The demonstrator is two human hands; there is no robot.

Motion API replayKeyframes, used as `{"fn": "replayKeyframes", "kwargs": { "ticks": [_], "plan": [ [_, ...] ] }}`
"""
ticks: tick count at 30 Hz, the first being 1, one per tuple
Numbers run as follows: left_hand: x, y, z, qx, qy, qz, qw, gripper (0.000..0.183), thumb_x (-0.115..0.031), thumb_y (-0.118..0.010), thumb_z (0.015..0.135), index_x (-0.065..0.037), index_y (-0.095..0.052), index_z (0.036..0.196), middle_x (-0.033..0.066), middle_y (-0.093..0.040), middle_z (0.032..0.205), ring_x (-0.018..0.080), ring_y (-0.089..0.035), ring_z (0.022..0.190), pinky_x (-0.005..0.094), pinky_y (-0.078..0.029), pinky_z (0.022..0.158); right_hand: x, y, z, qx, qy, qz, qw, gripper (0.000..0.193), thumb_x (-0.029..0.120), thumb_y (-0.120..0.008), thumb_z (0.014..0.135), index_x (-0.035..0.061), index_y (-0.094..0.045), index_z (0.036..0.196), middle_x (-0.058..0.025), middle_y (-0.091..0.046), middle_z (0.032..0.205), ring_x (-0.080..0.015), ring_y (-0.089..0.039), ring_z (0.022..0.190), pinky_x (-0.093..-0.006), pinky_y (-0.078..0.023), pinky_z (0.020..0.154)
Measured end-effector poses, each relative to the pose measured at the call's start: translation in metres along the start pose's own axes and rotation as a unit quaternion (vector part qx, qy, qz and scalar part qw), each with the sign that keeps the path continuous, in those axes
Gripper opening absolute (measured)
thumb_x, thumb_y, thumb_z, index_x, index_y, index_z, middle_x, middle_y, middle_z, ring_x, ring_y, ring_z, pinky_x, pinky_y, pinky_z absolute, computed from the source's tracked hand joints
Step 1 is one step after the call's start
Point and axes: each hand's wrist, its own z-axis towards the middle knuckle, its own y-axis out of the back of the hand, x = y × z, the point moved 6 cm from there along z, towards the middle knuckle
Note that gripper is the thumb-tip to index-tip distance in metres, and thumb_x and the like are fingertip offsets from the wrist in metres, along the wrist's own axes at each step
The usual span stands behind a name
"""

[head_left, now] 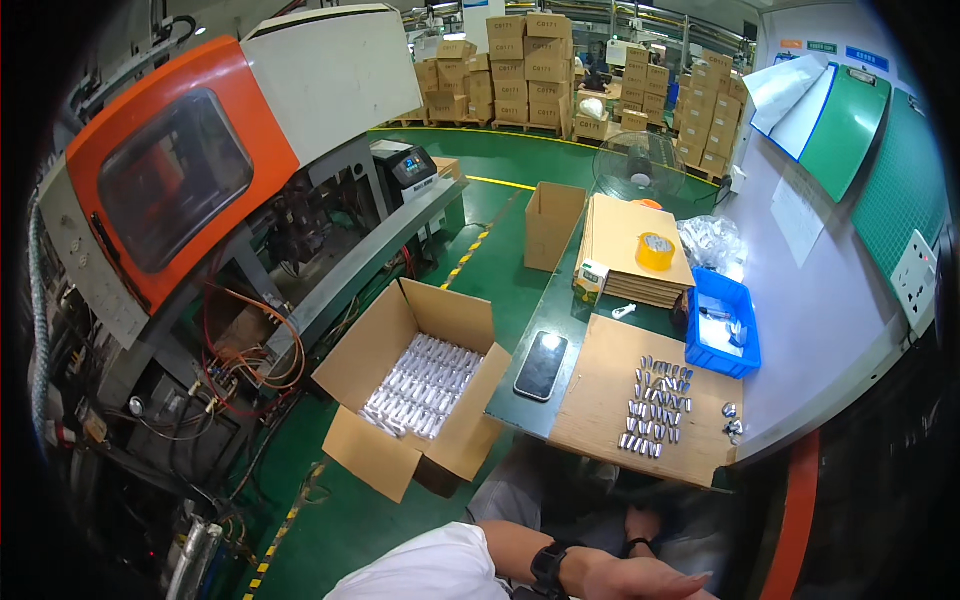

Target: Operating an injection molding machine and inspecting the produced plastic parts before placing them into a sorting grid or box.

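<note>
My left hand (640,578) is low at the lower edge, a black watch on its wrist. A digit stretches out to the right, the other fingers are partly cut off, and nothing shows in the hand. My right hand (643,522), with a dark wristband, is in shadow below the table's front edge, its fingers unclear. Above the hands, a brown board (590,425) lies on the table, carrying rows of small shiny metal cylinders (655,410). A few loose metal pieces (733,418) lie at its right. A phone (541,366) lies left of the board.
Left of the table, an open carton (335,373) holds rows of silvery-white pieces (425,385). A blue bin (722,362), stacked cardboard (610,225) and yellow tape roll (655,256) stand farther back. An orange-and-white machine (255,110) fills the left; a wall (780,330) bounds the right.
</note>
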Motion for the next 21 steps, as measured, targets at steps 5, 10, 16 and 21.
{"fn": "replayKeyframes", "kwargs": {
  "ticks": [5, 10, 16, 21],
  "plan": [
    [0.008, -0.004, 0.006, 0.028, 0.012, -0.016, 0.999, 0.076, -0.054, -0.047, 0.099, -0.002, -0.029, 0.153, 0.0123, -0.027, 0.161, 0.0250, -0.028, 0.148, 0.0414, -0.023, 0.119, -0.003, -0.008, 0.003, 0.029, -0.020, -0.065, 0.997, 0.048, 0.046, -0.062, 0.086, 0.0091, -0.070, 0.116, -0.0201, -0.066, 0.121, -0.0400, -0.062, 0.113, -0.0466, -0.049, 0.097],
    [0.012, -0.011, 0.009, 0.050, 0.018, -0.015, 0.999, 0.077, -0.054, -0.047, 0.099, -0.002, -0.030, 0.153, 0.0125, -0.026, 0.161, 0.0255, -0.027, 0.148, 0.0423, -0.023, 0.119, 0.000, -0.011, 0.004, 0.049, -0.013, -0.032, 0.998, 0.047, 0.045, -0.062, 0.086, 0.0091, -0.070, 0.116, -0.0193, -0.067, 0.119, -0.0407, -0.062, 0.111, -0.0469, -0.049, 0.097],
    [0.015, -0.018, 0.013, 0.069, 0.038, -0.016, 0.997, 0.078, -0.055, -0.048, 0.099, -0.002, -0.030, 0.153, 0.0126, -0.026, 0.161, 0.0261, -0.027, 0.148, 0.0434, -0.022, 0.119, 0.004, 0.001, 0.000, -0.007, -0.001, -0.003, 1.000, 0.048, 0.045, -0.068, 0.082, 0.0085, -0.070, 0.114, -0.0188, -0.067, 0.119, -0.0400, -0.062, 0.112, -0.0469, -0.049, 0.097],
    [0.017, -0.023, 0.013, 0.091, 0.045, -0.030, 0.994, 0.078, -0.055, -0.048, 0.099, -0.001, -0.030, 0.153, 0.0128, -0.025, 0.162, 0.0266, -0.026, 0.148, 0.0444, -0.021, 0.120, -0.002, -0.001, -0.001, 0.031, -0.037, -0.030, 0.998, 0.051, 0.046, -0.064, 0.083, 0.0068, -0.069, 0.115, -0.0207, -0.066, 0.120, -0.0407, -0.060, 0.115, -0.0478, -0.049, 0.097]
  ]
}}
